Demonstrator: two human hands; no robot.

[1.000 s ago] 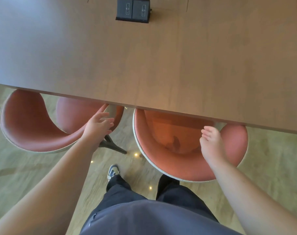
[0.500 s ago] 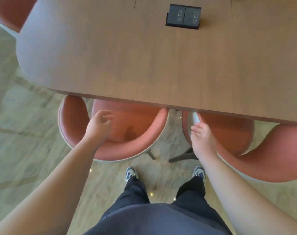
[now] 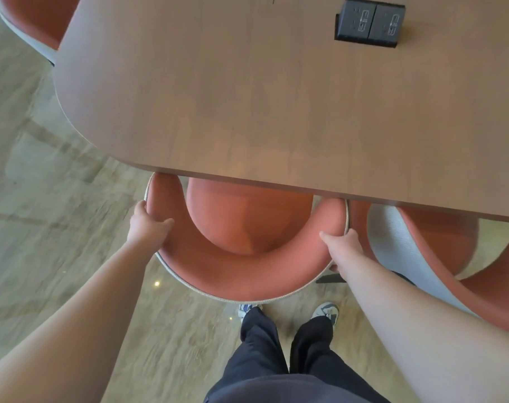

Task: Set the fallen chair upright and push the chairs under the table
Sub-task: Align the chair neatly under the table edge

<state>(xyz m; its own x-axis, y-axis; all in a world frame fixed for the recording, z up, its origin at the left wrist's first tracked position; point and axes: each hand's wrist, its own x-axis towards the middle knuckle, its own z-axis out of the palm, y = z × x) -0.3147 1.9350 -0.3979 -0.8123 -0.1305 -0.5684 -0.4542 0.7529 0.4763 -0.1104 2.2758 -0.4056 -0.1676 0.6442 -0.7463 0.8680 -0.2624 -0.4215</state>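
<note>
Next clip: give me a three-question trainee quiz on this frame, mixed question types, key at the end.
1. True or false: both hands grip the curved back of the middle chair.
2. What lies on the table? A) laptop B) black socket box C) mug
3. Fill in: the chair's seat sits partly under the table's ____ edge.

Key:
1. True; the left hand and right hand clasp either side.
2. B, the black socket box.
3. near
</note>
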